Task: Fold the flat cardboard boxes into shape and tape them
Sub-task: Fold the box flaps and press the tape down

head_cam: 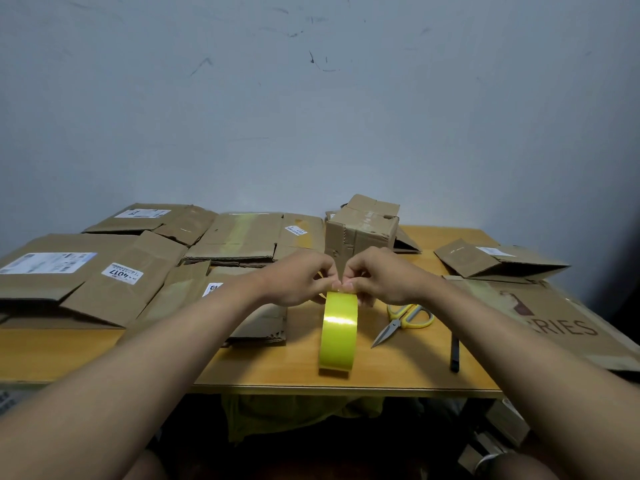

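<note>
Tape roll [338,332] on table [277,372], front centre. Scissors [403,322] right of roll. Flattened boxes [86,282] left. Folded box [360,230] behind roll.

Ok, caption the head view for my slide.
Both hands pinch the yellow tape roll before a folded box.

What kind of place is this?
Likely an improvised home or back-room packing spot: a plain wooden table against a scuffed wall, reused flattened boxes with shipping labels, household scissors.

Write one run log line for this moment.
step: picking tape end | left hand, right hand: pinching tape roll | formed box: behind | scissors: idle
</note>
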